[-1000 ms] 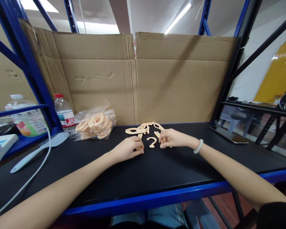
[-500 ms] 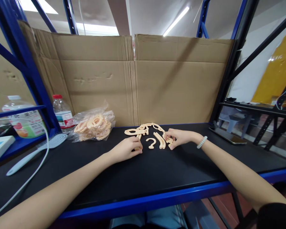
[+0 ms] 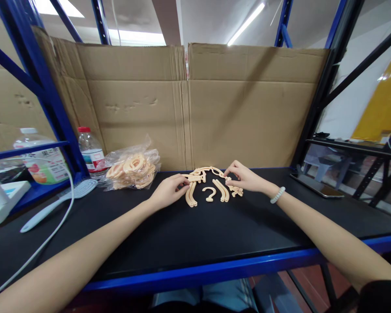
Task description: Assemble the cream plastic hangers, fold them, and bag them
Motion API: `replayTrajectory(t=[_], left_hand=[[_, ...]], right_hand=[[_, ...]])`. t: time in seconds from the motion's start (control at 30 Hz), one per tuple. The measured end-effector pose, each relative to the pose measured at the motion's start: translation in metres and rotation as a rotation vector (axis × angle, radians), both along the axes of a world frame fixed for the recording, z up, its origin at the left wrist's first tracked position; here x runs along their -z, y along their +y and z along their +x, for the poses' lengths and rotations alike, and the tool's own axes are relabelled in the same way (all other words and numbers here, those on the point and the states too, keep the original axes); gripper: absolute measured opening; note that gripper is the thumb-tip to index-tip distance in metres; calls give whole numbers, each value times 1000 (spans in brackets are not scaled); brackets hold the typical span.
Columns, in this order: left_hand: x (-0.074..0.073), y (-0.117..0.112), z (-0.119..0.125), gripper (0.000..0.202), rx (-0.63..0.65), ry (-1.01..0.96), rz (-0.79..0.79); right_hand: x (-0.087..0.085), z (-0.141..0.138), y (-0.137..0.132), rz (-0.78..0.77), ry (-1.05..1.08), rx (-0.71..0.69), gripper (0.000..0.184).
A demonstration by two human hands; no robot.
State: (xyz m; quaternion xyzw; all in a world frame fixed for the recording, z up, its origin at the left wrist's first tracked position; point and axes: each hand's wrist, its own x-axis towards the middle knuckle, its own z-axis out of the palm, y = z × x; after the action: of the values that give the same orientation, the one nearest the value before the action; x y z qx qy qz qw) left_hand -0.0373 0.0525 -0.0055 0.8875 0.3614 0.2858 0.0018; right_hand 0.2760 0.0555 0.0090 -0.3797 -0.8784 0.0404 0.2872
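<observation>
My left hand [image 3: 169,190] has its fingers bent around the left end of a flat beige piece [image 3: 196,177]; its fingertips hide that end. Below it lie curved beige strips [image 3: 191,198], side by side. My right hand [image 3: 247,178] pinches the right end of a thin beige arched piece [image 3: 211,169] at the back of the group. Under and beside that hand is a cluster of small knobbly beige pieces [image 3: 236,191]. Between the hands are a beige hook-shaped piece [image 3: 211,193] and another set of curved strips [image 3: 222,191].
A clear plastic bag [image 3: 133,167] of beige rings stands at the back left, beside a red-capped bottle [image 3: 93,152]. A pale hairbrush [image 3: 61,202] and a white cable [image 3: 57,228] lie leftward. Cardboard [image 3: 247,113] walls the back. A flat dark device [image 3: 316,186] lies right.
My left hand has moved back from the left curved strips to the flat piece, uncovering the strips. My right hand has shifted back from the small cluster to the arched piece's end.
</observation>
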Motion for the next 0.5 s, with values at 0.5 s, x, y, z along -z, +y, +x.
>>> replayTrajectory(t=[0.5], left_hand=[[28,60,-23,21,-196,155,-85]], right_hand=[[2,-25,-11,291,198,-32,16]])
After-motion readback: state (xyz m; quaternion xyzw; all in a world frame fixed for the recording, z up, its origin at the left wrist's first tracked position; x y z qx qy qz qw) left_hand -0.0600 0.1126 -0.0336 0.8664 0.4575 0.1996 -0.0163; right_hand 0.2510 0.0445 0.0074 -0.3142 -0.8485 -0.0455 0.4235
